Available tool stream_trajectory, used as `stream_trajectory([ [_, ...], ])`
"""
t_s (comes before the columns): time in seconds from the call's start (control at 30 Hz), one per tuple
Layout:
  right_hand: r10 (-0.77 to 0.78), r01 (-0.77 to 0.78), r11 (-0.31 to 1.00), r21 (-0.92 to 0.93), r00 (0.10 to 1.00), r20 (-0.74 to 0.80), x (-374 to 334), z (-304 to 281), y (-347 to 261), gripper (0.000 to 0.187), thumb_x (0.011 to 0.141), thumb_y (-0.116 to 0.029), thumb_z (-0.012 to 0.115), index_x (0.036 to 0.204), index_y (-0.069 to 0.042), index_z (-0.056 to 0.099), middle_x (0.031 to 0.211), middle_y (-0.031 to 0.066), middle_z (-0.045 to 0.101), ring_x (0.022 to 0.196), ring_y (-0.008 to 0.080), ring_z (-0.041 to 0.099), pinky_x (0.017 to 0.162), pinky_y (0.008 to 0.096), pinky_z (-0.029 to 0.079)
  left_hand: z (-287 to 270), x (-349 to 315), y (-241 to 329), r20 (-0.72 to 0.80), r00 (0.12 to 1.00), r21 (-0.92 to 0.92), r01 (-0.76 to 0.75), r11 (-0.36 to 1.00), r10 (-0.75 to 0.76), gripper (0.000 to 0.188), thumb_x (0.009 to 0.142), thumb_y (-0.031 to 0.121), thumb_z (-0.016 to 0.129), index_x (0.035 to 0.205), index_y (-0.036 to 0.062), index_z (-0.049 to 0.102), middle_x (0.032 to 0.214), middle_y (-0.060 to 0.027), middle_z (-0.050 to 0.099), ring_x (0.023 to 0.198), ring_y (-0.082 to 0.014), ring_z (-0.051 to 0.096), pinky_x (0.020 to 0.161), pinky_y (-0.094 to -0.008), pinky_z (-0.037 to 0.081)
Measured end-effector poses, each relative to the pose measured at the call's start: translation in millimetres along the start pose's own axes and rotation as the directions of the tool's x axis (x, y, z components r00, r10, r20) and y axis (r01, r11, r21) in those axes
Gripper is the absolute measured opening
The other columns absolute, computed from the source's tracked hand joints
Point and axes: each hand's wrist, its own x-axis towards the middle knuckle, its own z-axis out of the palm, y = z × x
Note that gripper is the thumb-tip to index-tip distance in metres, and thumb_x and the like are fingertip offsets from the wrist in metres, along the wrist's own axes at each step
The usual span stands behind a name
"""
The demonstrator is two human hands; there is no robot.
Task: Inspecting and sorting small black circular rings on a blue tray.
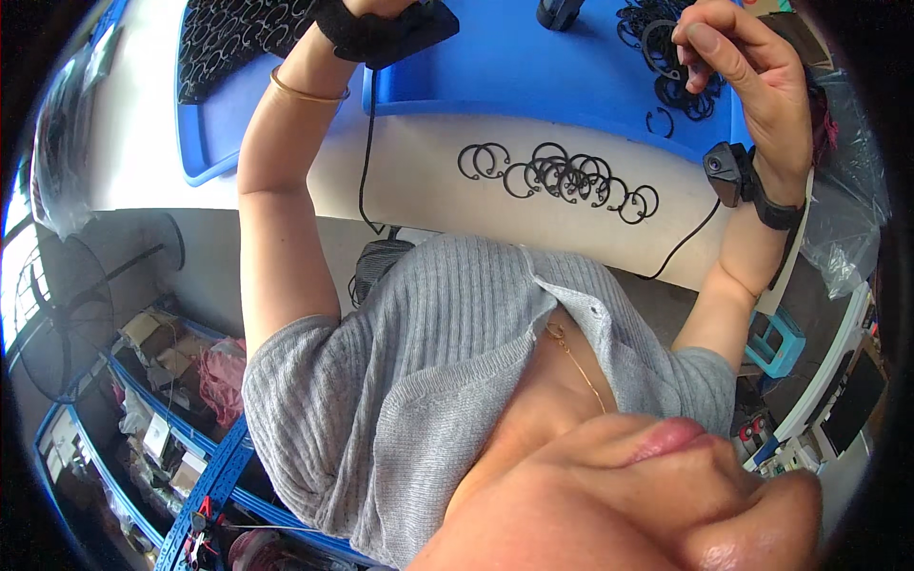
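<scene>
Right hand [769,81] beside heaped black rings [681,101] — blue tray [505,81], white table [409,176]

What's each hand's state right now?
Left hand: cut off by the frame, can't tell.
Right hand: fingers bent near black rings; grip can't be told.

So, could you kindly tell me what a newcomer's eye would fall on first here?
Probably the cluster of thin black rings lying loose on the white tabletop, just in front of the grey cardigan. Next might come the bright blue tray beyond it, and the right hand at the upper right, near more black rings, with a small camera at its wrist.
</scene>
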Motion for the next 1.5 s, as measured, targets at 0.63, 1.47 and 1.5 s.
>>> stream_trajectory([
  [0.63, -0.001, 0.001, 1.0, -0.005, 1.0, 0.0, 1, 1, 0, 0.019, 0.1, -0.017, 0.071, 0.094, 0.0, 0.069, 0.079, 0.0051, 0.069, 0.062, 0.0076, 0.063, 0.057, 0.0215, 0.053, 1, 3, 1, 0.012, 1.0, 0.118, 0.005, 0.993, -0.007, 0.056, 0.081, -0.003, 0.08, 0.132, 0.0011, 0.056, 0.113, -0.0182, 0.073, 0.104, -0.0324, 0.073, 0.089, -0.0402, 0.059],
  [1.47, 0.108, -0.129, 0.98, 0.153, 0.984, 0.138, 6, 7, -7, 0.027, 0.1, -0.015, 0.065, 0.12, 0.001, 0.056, 0.088, 0.0095, 0.068, 0.068, 0.0132, 0.069, 0.059, 0.0274, 0.062, 21, -27, 53, 0.415, 0.85, -0.695, 0.527, 0.489, -0.325, 0.027, 0.108, 0.022, 0.058, 0.097, -0.0021, 0.066, 0.084, -0.0078, 0.075, 0.062, -0.0074, 0.062, 0.057, -0.0221, 0.05],
  [1.5, 0.093, -0.101, 0.989, 0.111, 0.993, 0.072, 5, 5, -4, 0.028, 0.1, -0.017, 0.066, 0.119, 0.001, 0.057, 0.089, 0.0097, 0.068, 0.067, 0.0127, 0.069, 0.059, 0.0263, 0.061, 20, -27, 52, 0.417, 0.85, -0.697, 0.526, 0.488, -0.322, 0.027, 0.108, 0.022, 0.058, 0.097, -0.0021, 0.066, 0.084, -0.0078, 0.075, 0.062, -0.0074, 0.062, 0.057, -0.0221, 0.05],
])
